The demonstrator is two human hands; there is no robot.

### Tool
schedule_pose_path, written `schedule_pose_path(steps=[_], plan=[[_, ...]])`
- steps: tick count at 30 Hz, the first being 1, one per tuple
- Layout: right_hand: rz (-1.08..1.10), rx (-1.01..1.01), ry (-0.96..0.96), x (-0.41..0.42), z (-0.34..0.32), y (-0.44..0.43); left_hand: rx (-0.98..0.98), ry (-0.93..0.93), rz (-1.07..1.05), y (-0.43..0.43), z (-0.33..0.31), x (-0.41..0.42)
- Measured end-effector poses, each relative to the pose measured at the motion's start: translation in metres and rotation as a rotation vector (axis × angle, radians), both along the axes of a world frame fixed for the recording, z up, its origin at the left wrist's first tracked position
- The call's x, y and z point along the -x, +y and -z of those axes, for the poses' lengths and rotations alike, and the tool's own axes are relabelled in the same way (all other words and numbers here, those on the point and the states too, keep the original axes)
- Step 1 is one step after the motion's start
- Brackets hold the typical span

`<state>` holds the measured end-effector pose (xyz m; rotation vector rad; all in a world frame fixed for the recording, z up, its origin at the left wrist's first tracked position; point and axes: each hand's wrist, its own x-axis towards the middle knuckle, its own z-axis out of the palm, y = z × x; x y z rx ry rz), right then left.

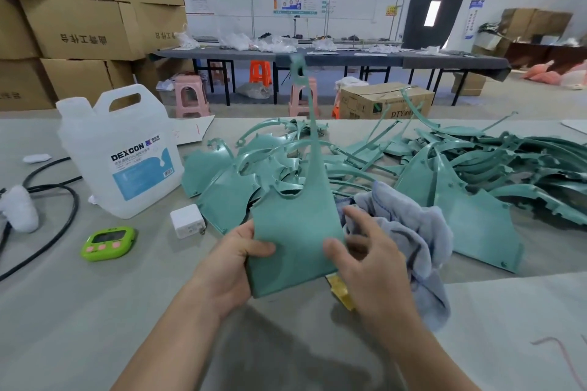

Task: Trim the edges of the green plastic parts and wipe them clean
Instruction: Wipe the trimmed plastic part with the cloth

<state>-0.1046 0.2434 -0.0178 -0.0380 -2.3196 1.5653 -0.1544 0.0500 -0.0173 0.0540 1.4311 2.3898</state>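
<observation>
My left hand (235, 263) grips the green part (295, 232) upright over the table (95, 311); my right hand (371, 260) pinches its opposite edge, beside the cloth (413, 225). Its thin arm may snag the pile (476, 168).

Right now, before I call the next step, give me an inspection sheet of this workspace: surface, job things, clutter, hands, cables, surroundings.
Surface: grey table covering, bare in front.
Job's things: held green part upright between both hands; pile of green parts behind and to the right; blue-grey cloth bunched beside the right hand.
Clutter: DEXCON jug, green timer, white charger and white wads at left; yellow object half hidden under the held part.
Hands: left hand grips the part's lower left edge; right hand has its thumb on the right edge, grip unclear.
Cables: black cable looped at the table's left.
Surroundings: stacked cardboard boxes, long table and plastic stools behind.
</observation>
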Motion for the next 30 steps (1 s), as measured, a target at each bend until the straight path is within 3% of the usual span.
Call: schedule_pose_path(steps=[2,6,9,11,14,16,19,25,30], plan=[[-0.142,0.149,-0.042,0.006,0.000,0.002,0.132,0.075,-0.118,0.006,0.003,0.000],[-0.110,0.295,-0.188,0.010,-0.003,-0.002,0.561,0.164,-0.520,0.032,0.007,-0.004],[0.013,0.243,-0.234,0.001,-0.008,0.003,0.605,0.115,-0.659,0.048,-0.001,-0.018],[0.108,0.271,-0.233,-0.010,-0.018,0.008,0.503,0.099,-0.520,0.059,-0.011,-0.029],[0.241,0.503,-0.238,-0.033,-0.028,0.020,0.463,0.220,-0.171,0.069,-0.032,-0.054],[0.264,0.641,-0.206,-0.061,-0.036,0.033,0.303,0.248,0.044,0.075,-0.040,-0.074],[0.170,0.787,-0.201,-0.119,-0.042,0.058,0.047,0.165,0.104,0.093,-0.041,-0.110],[0.324,0.923,-0.202,-0.264,-0.017,0.109,0.254,0.268,0.175,0.173,-0.014,-0.198],[0.683,1.279,-0.119,-0.395,0.036,0.144,0.389,0.252,0.664,0.262,0.014,-0.302]])
